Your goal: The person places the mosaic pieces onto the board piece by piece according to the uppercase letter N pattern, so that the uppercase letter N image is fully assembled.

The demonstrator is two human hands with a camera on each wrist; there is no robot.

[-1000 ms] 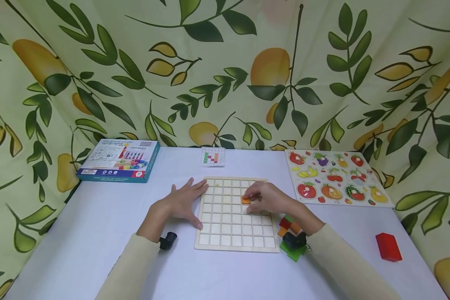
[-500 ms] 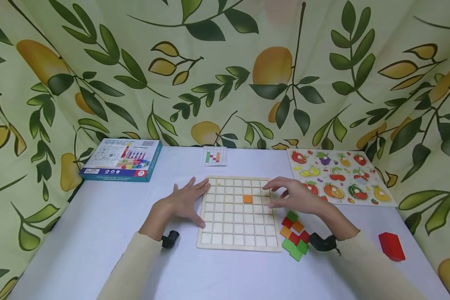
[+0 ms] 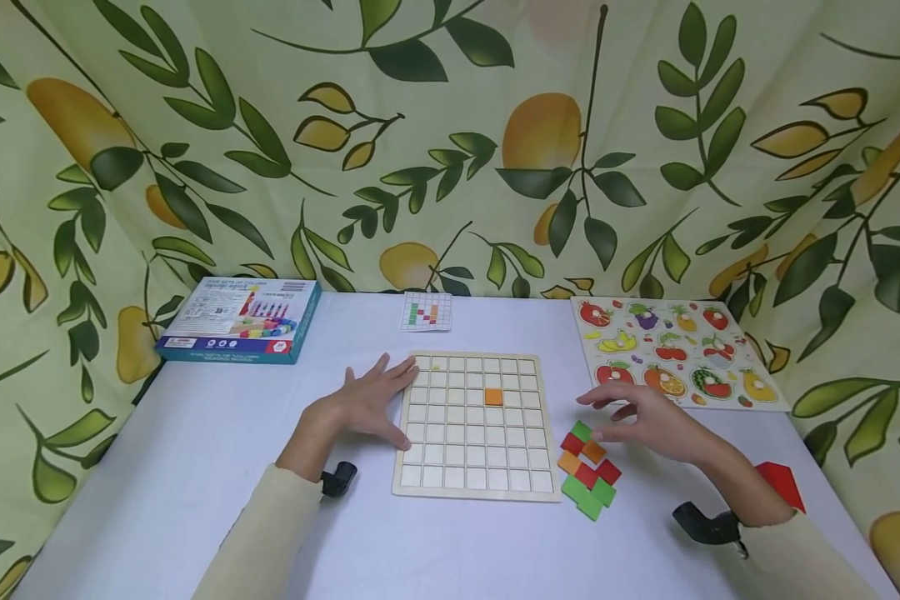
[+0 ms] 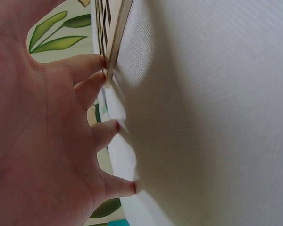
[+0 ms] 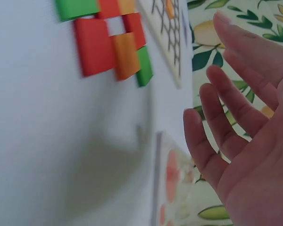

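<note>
Box with printed cover (image 3: 236, 321) lies at the far left of the counter (image 3: 195, 467). To the right of it I have my left hand (image 3: 367, 404), spread wide, its fingers touching the left edge of the grid board (image 3: 456, 436). Behind the board is a small pattern card (image 3: 425, 312) with green, red and orange squares. In the board I see one orange tile (image 3: 492, 397) set flat in its cell, so by my judgement only this one placing is done and the work is near its beginning. What is left, I think, is the loose tiles (image 3: 586, 476), green, red and orange, lying just beside the right edge. Near them hangs my right hand (image 3: 648, 421), fingers loosely bent, thumb apart, holding nothing. Behind it is a fruit puzzle (image 3: 669, 355), and farther right a red block (image 3: 780, 482), partly hidden by my forearm
</note>
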